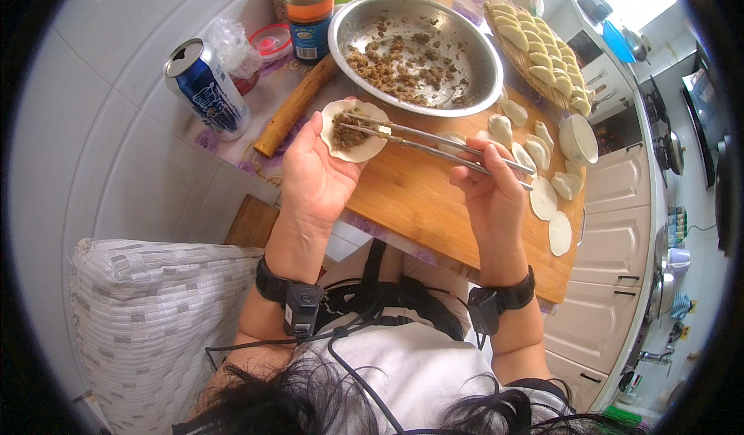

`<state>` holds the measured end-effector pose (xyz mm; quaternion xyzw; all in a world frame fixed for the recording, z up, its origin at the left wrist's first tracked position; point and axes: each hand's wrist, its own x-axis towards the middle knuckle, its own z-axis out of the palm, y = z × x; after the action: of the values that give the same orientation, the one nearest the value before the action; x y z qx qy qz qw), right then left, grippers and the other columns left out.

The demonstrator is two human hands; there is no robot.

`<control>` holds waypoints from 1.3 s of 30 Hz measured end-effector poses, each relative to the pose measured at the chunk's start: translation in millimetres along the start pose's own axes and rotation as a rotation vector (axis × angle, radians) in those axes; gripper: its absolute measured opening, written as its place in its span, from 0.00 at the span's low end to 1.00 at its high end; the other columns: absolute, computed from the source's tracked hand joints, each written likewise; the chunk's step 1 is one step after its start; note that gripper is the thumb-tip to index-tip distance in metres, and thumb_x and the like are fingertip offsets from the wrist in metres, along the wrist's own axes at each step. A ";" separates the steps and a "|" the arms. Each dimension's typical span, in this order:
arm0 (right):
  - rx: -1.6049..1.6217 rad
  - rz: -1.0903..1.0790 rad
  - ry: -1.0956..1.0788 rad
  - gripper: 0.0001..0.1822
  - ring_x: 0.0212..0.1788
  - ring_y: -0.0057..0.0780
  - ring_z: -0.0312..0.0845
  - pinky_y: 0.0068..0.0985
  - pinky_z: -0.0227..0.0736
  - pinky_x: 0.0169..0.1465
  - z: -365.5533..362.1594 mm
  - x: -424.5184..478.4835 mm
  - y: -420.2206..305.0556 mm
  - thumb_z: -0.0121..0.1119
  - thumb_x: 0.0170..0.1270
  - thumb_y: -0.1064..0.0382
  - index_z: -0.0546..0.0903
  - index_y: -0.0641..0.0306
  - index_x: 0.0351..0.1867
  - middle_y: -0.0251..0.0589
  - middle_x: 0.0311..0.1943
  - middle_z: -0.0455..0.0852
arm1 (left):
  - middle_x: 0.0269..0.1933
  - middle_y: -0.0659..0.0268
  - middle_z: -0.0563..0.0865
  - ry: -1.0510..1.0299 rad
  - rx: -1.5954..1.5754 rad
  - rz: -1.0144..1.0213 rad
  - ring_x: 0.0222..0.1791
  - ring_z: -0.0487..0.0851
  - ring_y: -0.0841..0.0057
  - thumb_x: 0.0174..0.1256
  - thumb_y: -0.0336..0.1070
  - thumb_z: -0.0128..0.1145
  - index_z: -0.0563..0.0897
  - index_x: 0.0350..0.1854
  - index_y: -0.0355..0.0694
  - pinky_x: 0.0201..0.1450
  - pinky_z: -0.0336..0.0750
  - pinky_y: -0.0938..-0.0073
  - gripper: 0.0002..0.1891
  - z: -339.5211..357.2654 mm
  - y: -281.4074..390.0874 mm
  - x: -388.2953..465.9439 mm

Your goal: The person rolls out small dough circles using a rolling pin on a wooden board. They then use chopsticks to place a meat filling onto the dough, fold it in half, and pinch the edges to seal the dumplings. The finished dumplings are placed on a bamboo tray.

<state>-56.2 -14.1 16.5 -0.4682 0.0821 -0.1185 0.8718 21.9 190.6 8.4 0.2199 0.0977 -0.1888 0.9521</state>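
Note:
A round dough wrapper [375, 150] rests on the fingers of my left hand [322, 170], with brown minced filling [347, 133] heaped on it. My right hand [491, 185] grips a pair of metal chopsticks [433, 141], whose tips touch the filling. Just beyond the wrapper stands a steel bowl [494, 86] with loose filling inside. To the right on the wooden board [407, 202] lie several folded dumplings [537, 151] and flat wrappers [544, 198]. A woven tray [514, 66] at the upper right holds rows of dumplings.
A wooden rolling pin [293, 107] lies left of the bowl. Near it are a blue and silver can [212, 92], a glass bottle [311, 16], a red-lidded container [271, 43] and a plastic bag [232, 45]. A small white bowl [578, 138] stands at the board's right edge.

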 end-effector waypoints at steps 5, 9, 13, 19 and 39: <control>0.026 -0.020 -0.032 0.15 0.34 0.34 0.87 0.30 0.85 0.41 1.0 2.2 -1.6 0.52 0.75 0.61 0.82 0.73 0.46 0.48 0.37 0.87 | 0.65 0.49 0.75 -0.022 -0.012 -0.002 0.67 0.73 0.57 0.81 0.43 0.30 0.67 0.67 0.28 0.72 0.66 0.53 0.25 -1.8 1.1 0.9; 0.010 -0.017 -0.010 0.15 0.34 0.34 0.87 0.29 0.85 0.40 -0.2 3.9 3.5 0.52 0.75 0.61 0.82 0.73 0.46 0.48 0.37 0.87 | 0.65 0.49 0.75 0.002 0.004 -0.007 0.67 0.73 0.56 0.81 0.44 0.30 0.67 0.67 0.28 0.72 0.67 0.53 0.25 0.1 0.0 0.1; -0.074 -0.031 -0.017 0.14 0.34 0.34 0.87 0.29 0.85 0.40 0.5 4.2 3.6 0.52 0.75 0.62 0.82 0.72 0.46 0.47 0.37 0.87 | 0.65 0.49 0.75 0.011 0.002 -0.002 0.67 0.73 0.57 0.80 0.43 0.31 0.67 0.67 0.28 0.72 0.67 0.53 0.25 -0.9 0.3 0.2; 0.006 -0.056 -0.002 0.13 0.34 0.34 0.87 0.29 0.85 0.41 2.1 5.9 0.0 0.52 0.74 0.62 0.82 0.72 0.46 0.47 0.37 0.87 | 0.65 0.51 0.75 -0.024 -0.025 0.009 0.67 0.73 0.57 0.80 0.43 0.33 0.67 0.66 0.28 0.72 0.67 0.53 0.24 -1.7 2.5 2.4; -0.001 -0.035 -0.039 0.14 0.34 0.35 0.87 0.29 0.85 0.41 1.1 1.2 0.7 0.52 0.75 0.61 0.81 0.72 0.46 0.47 0.37 0.87 | 0.65 0.49 0.75 -0.040 -0.004 0.012 0.67 0.73 0.57 0.81 0.44 0.30 0.66 0.67 0.27 0.72 0.66 0.54 0.26 0.1 3.2 0.4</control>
<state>-54.7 -13.2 16.5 -0.4723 0.0569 -0.1245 0.8708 23.6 193.0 9.6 0.2149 0.0779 -0.1875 0.9553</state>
